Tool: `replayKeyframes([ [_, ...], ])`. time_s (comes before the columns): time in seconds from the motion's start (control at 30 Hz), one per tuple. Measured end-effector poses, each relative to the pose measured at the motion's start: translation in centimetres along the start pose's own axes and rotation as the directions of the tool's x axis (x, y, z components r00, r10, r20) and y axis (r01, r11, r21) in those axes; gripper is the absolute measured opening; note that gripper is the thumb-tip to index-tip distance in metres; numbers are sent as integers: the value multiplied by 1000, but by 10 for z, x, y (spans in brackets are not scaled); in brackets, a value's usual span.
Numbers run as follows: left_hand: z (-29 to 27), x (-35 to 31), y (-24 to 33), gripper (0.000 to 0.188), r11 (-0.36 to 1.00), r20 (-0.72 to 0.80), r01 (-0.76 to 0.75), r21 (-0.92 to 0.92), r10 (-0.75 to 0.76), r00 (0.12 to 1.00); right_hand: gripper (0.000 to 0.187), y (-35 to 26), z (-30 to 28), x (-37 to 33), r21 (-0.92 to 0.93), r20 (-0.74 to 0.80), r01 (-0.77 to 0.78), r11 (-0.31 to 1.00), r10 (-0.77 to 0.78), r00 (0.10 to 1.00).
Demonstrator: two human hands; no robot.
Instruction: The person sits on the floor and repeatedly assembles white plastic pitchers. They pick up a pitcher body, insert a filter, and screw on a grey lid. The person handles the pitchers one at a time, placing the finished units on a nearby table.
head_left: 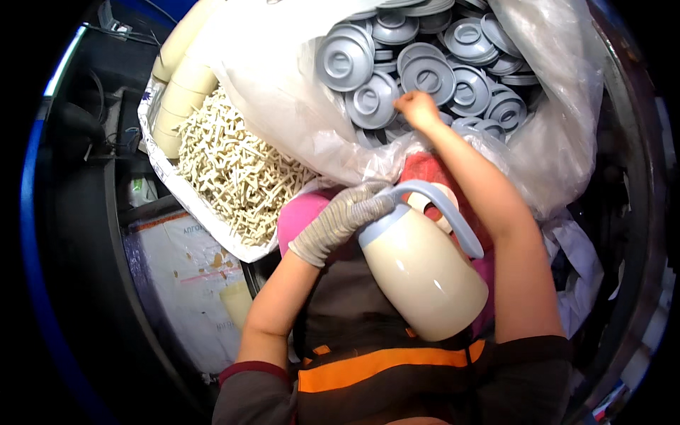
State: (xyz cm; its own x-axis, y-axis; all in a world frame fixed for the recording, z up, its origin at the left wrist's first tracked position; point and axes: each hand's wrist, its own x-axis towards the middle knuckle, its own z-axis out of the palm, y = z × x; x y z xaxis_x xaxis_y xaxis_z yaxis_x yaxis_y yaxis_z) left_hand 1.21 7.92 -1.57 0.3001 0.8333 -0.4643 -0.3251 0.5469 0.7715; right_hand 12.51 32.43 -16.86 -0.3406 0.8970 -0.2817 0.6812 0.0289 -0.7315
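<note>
My left hand (347,216), in a grey knitted glove, grips the top of a cream vacuum jug (425,276) with a light blue-grey collar and handle (446,205). The jug lies tilted over my lap, its base towards my right arm. My bare right hand (419,111) reaches into a clear plastic bag (297,99) full of round grey lids (469,88). Its fingers are closed at the rim of one grey lid (373,100) near the bag's front side. Part of that grip is hidden by the hand itself.
Left of the bag, a white sack (212,227) holds a heap of small cream plastic pieces (234,170) and several cream cylinders (185,99). A red cloth (423,168) lies beneath the jug's handle. A plastic-wrapped package (180,276) sits at lower left.
</note>
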Motion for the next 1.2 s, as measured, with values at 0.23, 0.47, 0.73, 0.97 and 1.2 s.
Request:
replayKeyframes([
  [0.23, 7, 1, -3, 46, 985, -20, 4, -172, -8, 1000, 24, 0, -117, -113, 88, -252, 193, 977, -166, 953],
  [0.47, 4, -28, -7, 46, 839, -176, -238, -490, 172, 969, 36, 29, -129, -142, -112, -236, 272, 956, -291, 927],
  [0.73, -47, -59, -27, 44, 459, -341, -450, -766, 303, 890, 55, 12, -91, -50, -416, -300, -37, 909, -99, 949],
  [0.97, -41, -47, -22, 50, 525, -367, -533, -663, 393, 843, 65, 45, -72, 0, -578, -386, -129, 806, -131, 913],
  [1.2, -46, -45, -20, 50, 481, -303, -476, -737, 395, 867, 38, 8, -140, -88, 630, -516, 489, 603, -146, 844],
])
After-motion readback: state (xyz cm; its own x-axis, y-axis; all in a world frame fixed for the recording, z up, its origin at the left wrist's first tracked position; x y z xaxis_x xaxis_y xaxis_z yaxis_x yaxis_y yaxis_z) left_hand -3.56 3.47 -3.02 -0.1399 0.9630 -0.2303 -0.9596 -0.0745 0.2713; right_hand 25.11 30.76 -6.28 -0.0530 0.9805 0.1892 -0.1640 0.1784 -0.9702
